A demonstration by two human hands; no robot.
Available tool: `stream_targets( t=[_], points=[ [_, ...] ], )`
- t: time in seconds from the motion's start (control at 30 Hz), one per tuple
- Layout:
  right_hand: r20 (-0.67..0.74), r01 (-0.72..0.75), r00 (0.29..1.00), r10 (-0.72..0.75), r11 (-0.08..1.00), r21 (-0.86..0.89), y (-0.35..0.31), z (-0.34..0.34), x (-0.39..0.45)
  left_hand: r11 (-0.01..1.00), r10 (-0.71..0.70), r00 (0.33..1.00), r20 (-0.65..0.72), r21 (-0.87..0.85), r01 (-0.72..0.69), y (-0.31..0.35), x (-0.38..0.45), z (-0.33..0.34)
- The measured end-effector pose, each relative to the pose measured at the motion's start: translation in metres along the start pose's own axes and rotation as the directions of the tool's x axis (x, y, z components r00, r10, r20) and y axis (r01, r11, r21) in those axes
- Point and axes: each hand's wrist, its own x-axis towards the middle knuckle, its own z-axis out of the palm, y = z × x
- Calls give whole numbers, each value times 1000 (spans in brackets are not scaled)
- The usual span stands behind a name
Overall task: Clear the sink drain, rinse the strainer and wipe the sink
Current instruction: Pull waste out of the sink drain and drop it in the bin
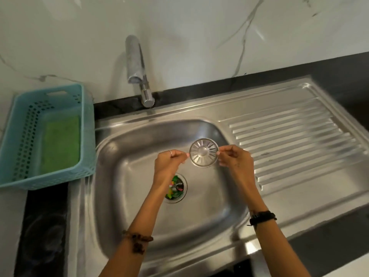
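A round steel strainer (pixel 203 152) with radial slots hangs above the steel sink basin (pixel 127 176). My left hand (pixel 169 162) pinches its left rim and my right hand (pixel 233 156) pinches its right rim. Below my left wrist the open drain (pixel 177 188) holds green and red scraps, partly hidden by my forearm. No water runs from the chrome tap (pixel 137 70) at the back of the sink.
A light blue plastic basket (pixel 24 136) with a green scrub pad (pixel 61 142) in it stands left of the sink. The ribbed steel drainboard (pixel 295 140) lies to the right. Black countertop (pixel 329 242) borders the sink, with a marble wall behind.
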Motion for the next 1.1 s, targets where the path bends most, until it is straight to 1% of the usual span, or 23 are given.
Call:
stream_targets(
  t=[0.03, 0.07, 0.13, 0.23, 0.33, 0.5, 0.57, 0.67, 0.8, 0.9, 0.97, 1.03, 1.1],
  points=[
    [-9, 27, 1000, -27, 1000, -1, -4, -11, 6, 1000, 3, 1000, 0, -8, -3, 6, 3, 12],
    [-13, 51, 999, -50, 999, 9, -7, -23, 12, 999, -22, 1000, 4, -34, 22, 12, 5, 24],
    [-23, 97, 995, -96, 994, 40, -11, -43, 25, 985, -114, 993, 25, -125, 116, 24, 10, 49],
    [-22, 118, 993, -116, 989, 90, -11, -68, 43, 934, -221, 969, 111, -261, 243, 37, 16, 83],
    [-8, 70, 998, -70, 989, 129, -3, -87, 65, 893, -251, 955, 157, -343, 291, 43, 26, 108],
    [19, -2, 1000, -2, 976, 220, 15, -107, 98, 880, -283, 949, 141, -357, 315, 38, 47, 139],
    [29, -23, 999, 18, 983, 182, 19, -108, 109, 883, -286, 953, 102, -359, 303, 32, 51, 150],
    [26, -31, 999, 28, 993, 116, 20, -104, 122, 894, -272, 962, 2, -370, 253, 22, 54, 162],
    [55, 13, 998, -14, 1000, 27, 18, -94, 137, 918, -232, 957, -176, -366, 155, 20, 61, 176],
    [50, 23, 999, -22, 1000, -11, 18, -91, 144, 962, -172, 944, -283, -253, 99, 22, 71, 182],
    [53, 36, 998, -34, 999, -32, 19, -91, 147, 987, -124, 934, -336, -140, 81, 22, 76, 186],
    [57, 56, 997, -51, 994, -93, 21, -91, 150, 997, -73, 926, -369, -40, 63, 23, 78, 188],
    [59, 76, 996, -66, 982, -171, 21, -90, 151, 999, -38, 923, -382, -14, 35, 23, 78, 191]
  ],
)
